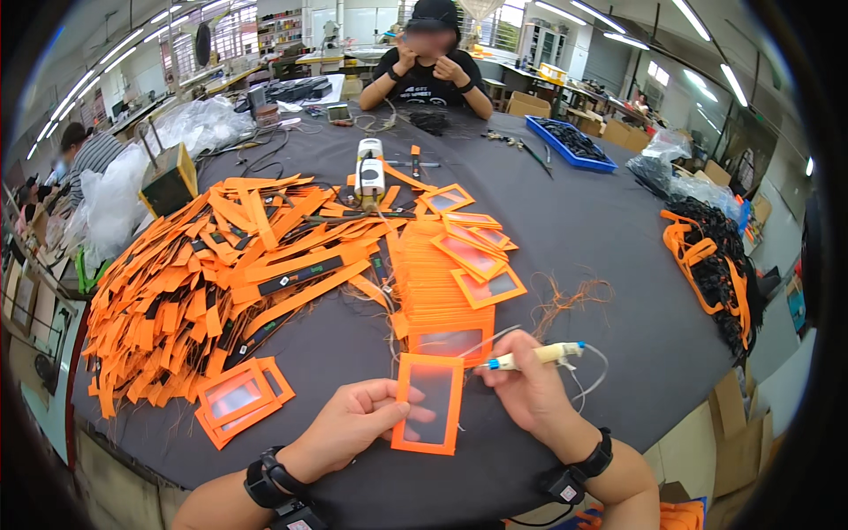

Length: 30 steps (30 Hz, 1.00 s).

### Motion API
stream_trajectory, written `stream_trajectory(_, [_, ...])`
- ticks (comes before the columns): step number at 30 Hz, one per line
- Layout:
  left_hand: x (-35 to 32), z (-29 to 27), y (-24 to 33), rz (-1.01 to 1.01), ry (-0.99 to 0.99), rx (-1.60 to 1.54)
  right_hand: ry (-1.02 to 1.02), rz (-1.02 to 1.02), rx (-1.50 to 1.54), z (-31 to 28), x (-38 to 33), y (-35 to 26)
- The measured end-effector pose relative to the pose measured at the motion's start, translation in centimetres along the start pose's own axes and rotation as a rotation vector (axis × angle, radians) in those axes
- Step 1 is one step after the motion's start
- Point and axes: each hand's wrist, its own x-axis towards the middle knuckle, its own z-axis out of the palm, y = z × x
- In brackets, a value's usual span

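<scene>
Black wrist straps circled the person's forearms. The left hand pinched an orange-framed clear panel between thumb and fingers over the dark grey table. The right hand, fingers curled, gripped a cream pen-shaped tool, its blue front end near the panel's upper right corner. Beyond lay stacked panels; leftward, heaped orange strips.

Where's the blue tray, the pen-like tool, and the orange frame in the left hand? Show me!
Blue tray (590, 163): head view, on its near rim.
Pen-like tool (550, 353): head view, on its cream barrel.
Orange frame (431, 399): head view, on its see-through window.
</scene>
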Motion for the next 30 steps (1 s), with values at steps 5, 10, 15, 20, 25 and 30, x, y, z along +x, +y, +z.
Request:
stream_trajectory(5, [0.4, 0.3, -0.2, 0.014, 0.003, 0.053, -0.006, -0.104, -0.283, 1.3, -1.0, -0.3])
stream_trajectory(10, [0.4, 0.3, -0.9, 0.051, -0.005, 0.055, -0.127, -0.136, -0.661, 2.7, -1.8, -0.3])
stream_trajectory(15, [0.3, 0.5, -0.5, 0.025, -0.006, 0.098, -0.119, -0.103, -0.707, 2.8, -1.7, -0.8])
stream_trajectory(20, [0.3, 0.5, -0.5, 0.018, -0.017, 0.116, -0.098, -0.120, -0.727, 2.8, -1.8, -0.7])
stream_trajectory(25, [0.3, 0.5, -0.5, 0.022, -0.021, 0.124, -0.129, -0.141, -0.755, 2.4, -1.7, -0.4])
stream_trajectory(30, [0.3, 0.5, -0.5, 0.026, -0.022, 0.118, -0.126, -0.130, -0.746, 2.5, -1.7, -0.4])
